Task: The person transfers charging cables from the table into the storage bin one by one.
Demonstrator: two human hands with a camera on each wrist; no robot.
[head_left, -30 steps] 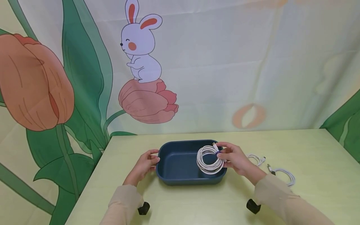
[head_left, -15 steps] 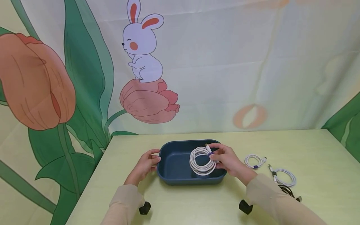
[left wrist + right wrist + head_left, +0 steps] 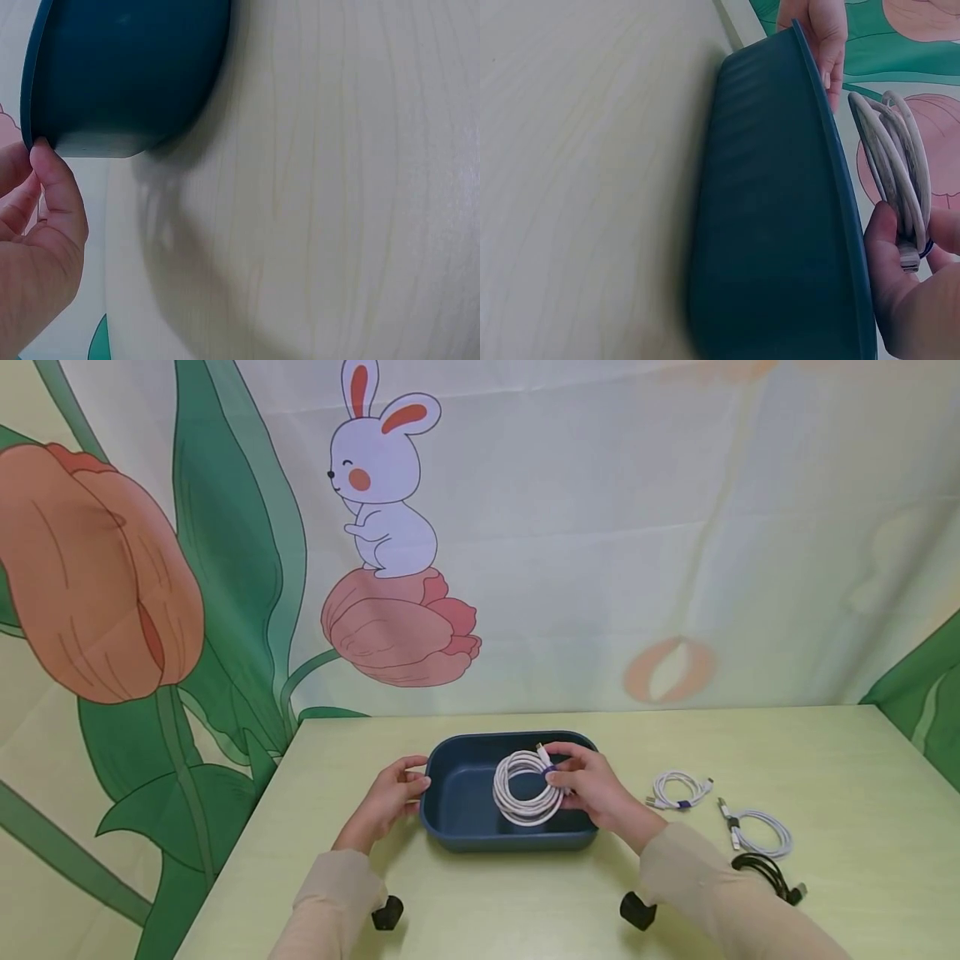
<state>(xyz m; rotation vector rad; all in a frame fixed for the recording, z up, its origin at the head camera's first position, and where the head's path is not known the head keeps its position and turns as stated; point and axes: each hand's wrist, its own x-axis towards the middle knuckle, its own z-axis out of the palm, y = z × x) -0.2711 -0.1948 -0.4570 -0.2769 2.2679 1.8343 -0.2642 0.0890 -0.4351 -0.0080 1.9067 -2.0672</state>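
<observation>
A coiled white cable (image 3: 517,810), bound with a purple tie, hangs over the right half of a dark blue plastic bin (image 3: 510,842). My right hand (image 3: 592,785) pinches the coil at its tie, between thumb and fingers; a plug sticks up there. Seen from the right wrist, the cable (image 3: 900,165) is above the bin's rim, not down inside. At the bin's left end my left hand (image 3: 388,795) holds the rim, thumb toward me. The left wrist view shows that thumb (image 3: 64,199) against the edge of the bin (image 3: 127,75).
Right of the bin lie a small white cable coil (image 3: 678,789) with a purple tie, another white coil (image 3: 765,831) with a black tie, and a black cable (image 3: 761,864) near my right sleeve. A printed cloth (image 3: 562,568) hangs behind the pale table (image 3: 510,910).
My right hand has carried the white cable leftward over the bin. The black cable and small white coil on the right are now fully uncovered. The left hand stays on the bin.
</observation>
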